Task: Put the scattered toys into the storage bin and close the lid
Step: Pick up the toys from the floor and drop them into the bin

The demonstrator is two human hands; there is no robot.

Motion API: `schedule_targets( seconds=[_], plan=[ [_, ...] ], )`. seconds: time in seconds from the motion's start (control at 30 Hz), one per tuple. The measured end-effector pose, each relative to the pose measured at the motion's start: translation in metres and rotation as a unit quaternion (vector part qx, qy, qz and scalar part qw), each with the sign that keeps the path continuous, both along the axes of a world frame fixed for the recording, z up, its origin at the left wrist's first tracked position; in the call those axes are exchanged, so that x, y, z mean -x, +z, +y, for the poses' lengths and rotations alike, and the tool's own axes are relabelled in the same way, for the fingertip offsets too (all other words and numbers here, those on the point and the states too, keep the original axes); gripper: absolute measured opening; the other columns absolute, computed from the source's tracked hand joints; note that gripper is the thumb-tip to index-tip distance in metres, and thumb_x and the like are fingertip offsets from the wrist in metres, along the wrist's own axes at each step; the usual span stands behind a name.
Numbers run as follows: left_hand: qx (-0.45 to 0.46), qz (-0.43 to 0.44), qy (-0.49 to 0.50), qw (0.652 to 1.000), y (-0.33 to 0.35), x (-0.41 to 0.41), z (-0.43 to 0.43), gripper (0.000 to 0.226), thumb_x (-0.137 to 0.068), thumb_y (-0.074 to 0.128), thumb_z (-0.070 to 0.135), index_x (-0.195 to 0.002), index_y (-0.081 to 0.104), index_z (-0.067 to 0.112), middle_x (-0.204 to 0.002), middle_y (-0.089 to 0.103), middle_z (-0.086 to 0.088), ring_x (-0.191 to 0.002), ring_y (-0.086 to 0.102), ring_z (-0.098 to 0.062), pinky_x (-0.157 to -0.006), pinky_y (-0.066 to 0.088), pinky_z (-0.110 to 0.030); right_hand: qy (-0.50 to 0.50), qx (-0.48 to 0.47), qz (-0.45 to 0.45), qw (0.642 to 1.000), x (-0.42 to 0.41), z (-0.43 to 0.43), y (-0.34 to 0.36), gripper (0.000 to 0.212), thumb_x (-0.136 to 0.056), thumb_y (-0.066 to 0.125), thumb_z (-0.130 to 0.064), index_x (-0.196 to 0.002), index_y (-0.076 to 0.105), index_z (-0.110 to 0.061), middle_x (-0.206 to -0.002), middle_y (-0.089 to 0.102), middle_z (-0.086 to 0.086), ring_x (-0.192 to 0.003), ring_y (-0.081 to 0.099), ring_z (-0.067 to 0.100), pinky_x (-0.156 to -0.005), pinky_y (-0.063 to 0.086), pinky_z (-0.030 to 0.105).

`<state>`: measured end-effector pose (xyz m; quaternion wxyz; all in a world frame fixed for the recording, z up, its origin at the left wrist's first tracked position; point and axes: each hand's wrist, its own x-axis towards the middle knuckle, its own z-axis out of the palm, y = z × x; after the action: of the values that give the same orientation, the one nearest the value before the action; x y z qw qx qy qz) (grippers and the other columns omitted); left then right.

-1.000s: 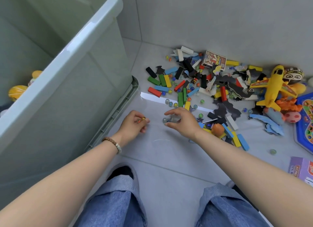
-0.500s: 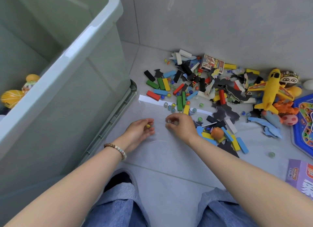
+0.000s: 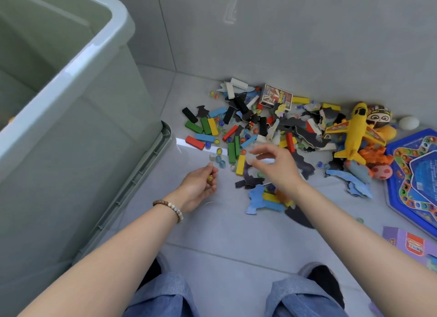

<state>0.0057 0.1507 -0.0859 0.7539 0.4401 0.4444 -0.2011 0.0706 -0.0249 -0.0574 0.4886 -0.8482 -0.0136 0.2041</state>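
Cupping a yellow marble (image 3: 210,179) in my left grip (image 3: 201,186), fingers curled round it, I am hovering my right grip (image 3: 276,167), loosely spread and holding nothing, over the scattered toys (image 3: 262,125) on the floor (image 3: 212,234). The storage bin (image 3: 78,64) is standing open at my left, its lid (image 3: 151,156) lying at its base.

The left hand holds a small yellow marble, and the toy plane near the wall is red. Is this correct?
Not quite: the head view shows the toy plane is yellow, not red. The left hand does hold a small yellow marble.
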Motion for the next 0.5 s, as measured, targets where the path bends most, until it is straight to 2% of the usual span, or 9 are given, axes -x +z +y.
schedule_targets(
  seconds=[0.1,0.17,0.3,0.4,0.5],
  plan=[
    [-0.135,-0.027,-0.091,0.986,-0.005,-0.001,-0.008,0.024,-0.096,0.050,0.029,-0.087,0.061,0.009,-0.068,0.048,0.001,-0.053,0.040,-0.008,-0.041,0.042,-0.010,0.011,0.067,0.034,0.997,-0.010,-0.026,-0.016,0.015,-0.080,0.073,-0.013,-0.094,0.067,-0.017,-0.100,0.065,-0.004,-0.094,0.061,0.016,-0.083,0.051,0.030],
    [-0.179,-0.039,-0.119,0.976,-0.006,0.000,-0.009,0.027,-0.094,0.054,0.031,-0.089,0.063,0.007,-0.068,0.050,0.001,-0.053,0.041,-0.008,-0.042,0.042,-0.010,0.038,0.093,0.052,0.994,-0.008,-0.029,-0.026,0.017,-0.079,0.074,-0.014,-0.093,0.066,-0.019,-0.101,0.065,-0.003,-0.093,0.060,0.016,-0.081,0.051,0.030],
    [-0.200,-0.061,-0.135,0.968,-0.008,0.001,-0.013,0.029,-0.091,0.059,0.033,-0.079,0.066,0.007,-0.067,0.056,-0.001,-0.048,0.046,-0.005,-0.045,0.045,-0.011,0.059,0.128,0.032,0.990,-0.003,-0.025,-0.037,0.017,-0.078,0.074,-0.014,-0.093,0.066,-0.018,-0.091,0.062,-0.003,-0.084,0.056,0.012,-0.074,0.043,0.022],
    [-0.194,-0.077,-0.117,0.971,-0.007,-0.001,-0.017,0.025,-0.090,0.060,0.030,-0.081,0.068,0.008,-0.071,0.061,-0.001,-0.046,0.052,-0.002,-0.050,0.049,-0.011,0.075,0.166,0.013,0.983,-0.001,-0.022,-0.040,0.014,-0.079,0.073,-0.013,-0.091,0.066,-0.018,-0.084,0.060,-0.004,-0.079,0.054,0.012,-0.072,0.048,0.028],
    [-0.142,-0.071,-0.090,0.983,-0.008,-0.005,-0.018,0.024,-0.092,0.057,0.031,-0.085,0.069,0.010,-0.080,0.065,-0.003,-0.060,0.061,-0.007,-0.057,0.054,-0.013,0.065,0.167,0.007,0.984,-0.002,-0.021,-0.043,0.013,-0.080,0.071,-0.011,-0.087,0.064,-0.019,-0.084,0.062,0.000,-0.078,0.055,0.015,-0.074,0.051,0.033]
  ],
)
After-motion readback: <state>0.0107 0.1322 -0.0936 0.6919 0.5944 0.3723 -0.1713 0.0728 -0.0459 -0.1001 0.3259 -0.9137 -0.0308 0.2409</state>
